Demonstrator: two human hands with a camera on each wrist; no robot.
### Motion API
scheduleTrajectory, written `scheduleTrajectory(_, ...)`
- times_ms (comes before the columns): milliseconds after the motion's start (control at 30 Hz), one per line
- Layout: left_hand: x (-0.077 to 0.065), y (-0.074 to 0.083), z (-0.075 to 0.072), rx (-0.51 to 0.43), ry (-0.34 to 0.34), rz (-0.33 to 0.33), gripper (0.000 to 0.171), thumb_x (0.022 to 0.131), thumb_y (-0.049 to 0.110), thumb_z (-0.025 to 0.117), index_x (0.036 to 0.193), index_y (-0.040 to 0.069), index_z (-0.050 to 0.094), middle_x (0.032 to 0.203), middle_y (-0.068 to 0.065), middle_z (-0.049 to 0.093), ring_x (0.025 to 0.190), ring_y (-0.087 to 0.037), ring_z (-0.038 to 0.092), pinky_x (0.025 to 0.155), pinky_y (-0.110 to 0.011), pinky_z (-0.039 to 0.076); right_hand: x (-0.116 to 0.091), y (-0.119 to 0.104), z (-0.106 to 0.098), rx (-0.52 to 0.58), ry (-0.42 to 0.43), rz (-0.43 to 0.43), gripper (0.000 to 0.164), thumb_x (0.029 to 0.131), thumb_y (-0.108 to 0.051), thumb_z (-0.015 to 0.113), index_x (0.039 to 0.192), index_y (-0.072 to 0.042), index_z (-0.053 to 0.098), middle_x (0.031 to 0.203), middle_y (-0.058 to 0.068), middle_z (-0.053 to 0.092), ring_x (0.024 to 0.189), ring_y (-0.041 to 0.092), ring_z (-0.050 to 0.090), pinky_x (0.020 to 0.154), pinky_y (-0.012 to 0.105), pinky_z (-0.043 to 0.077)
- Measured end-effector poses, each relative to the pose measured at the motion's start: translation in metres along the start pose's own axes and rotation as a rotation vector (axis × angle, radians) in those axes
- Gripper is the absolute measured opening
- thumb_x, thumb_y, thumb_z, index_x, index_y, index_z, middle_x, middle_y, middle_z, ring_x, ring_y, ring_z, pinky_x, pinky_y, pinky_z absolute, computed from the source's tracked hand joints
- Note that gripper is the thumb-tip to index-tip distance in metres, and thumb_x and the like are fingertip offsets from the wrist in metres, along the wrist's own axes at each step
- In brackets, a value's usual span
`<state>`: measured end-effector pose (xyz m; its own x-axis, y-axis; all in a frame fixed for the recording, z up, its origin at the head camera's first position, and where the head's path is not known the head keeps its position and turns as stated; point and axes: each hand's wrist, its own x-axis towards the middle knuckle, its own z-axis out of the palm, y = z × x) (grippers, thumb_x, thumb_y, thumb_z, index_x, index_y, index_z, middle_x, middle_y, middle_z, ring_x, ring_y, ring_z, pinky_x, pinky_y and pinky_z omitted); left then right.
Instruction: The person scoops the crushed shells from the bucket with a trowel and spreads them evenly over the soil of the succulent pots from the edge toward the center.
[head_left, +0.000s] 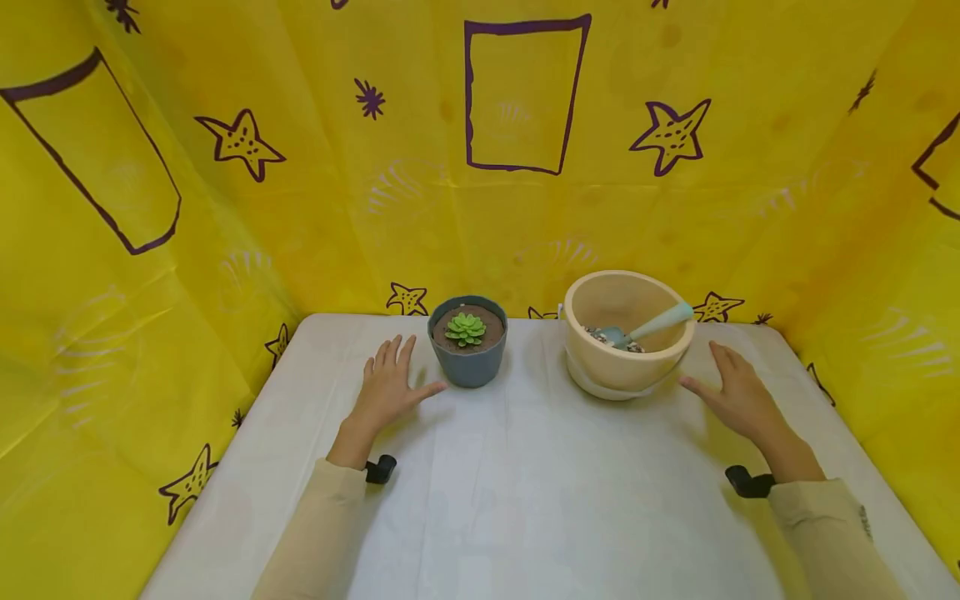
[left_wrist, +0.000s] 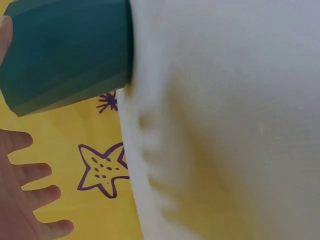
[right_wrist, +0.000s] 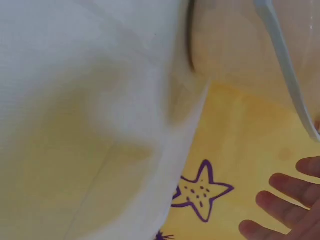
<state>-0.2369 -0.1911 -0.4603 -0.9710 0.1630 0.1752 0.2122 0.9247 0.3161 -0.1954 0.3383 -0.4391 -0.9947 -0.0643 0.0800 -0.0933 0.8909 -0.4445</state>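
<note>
A blue-grey flowerpot holds brown soil and a small green succulent at the back of the table. Just left of it, my left hand is spread, with the thumb close to the pot's side. To the right stands a cream bucket with a pale handle. Inside the bucket lie speckled pebbles and a light blue-green scoop, its grip leaning on the right rim. Beside the bucket's right side, my right hand has its fingers extended and holds nothing.
A white cloth covers the table. Yellow sheeting with purple starfish drawings hangs behind and along both sides. Each wrist wears a black camera mount, such as the left one.
</note>
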Motion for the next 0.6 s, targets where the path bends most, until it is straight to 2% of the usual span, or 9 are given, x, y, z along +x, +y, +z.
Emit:
scheduleTrajectory(367,0.009,0.008,-0.011,-0.058,0.026,0.022,0.102,0.079,0.067,0.065,0.155,0.013,0.023,0.159,-0.020,0.023,0.145,-0.042,0.022,0.114,-0.065,0.021,0.007,-0.004,-0.018,0.034,0.000,-0.019,0.091,0.098,-0.050,0.050,0.153,0.008,0.005,0.150,0.043,0.014,0.135,0.062,0.017,0.102,0.077,0.020)
scheduleTrajectory(600,0.014,0.013,-0.015,-0.104,0.001,0.020,0.099,0.082,0.064,0.064,0.156,0.012,0.022,0.159,-0.019,0.021,0.146,-0.040,0.021,0.115,-0.063,0.021,0.009,-0.010,-0.023,0.059,0.000,-0.012,0.089,0.099,-0.050,0.049,0.153,0.007,0.008,0.150,0.043,0.015,0.134,0.063,0.018,0.102,0.077,0.020)
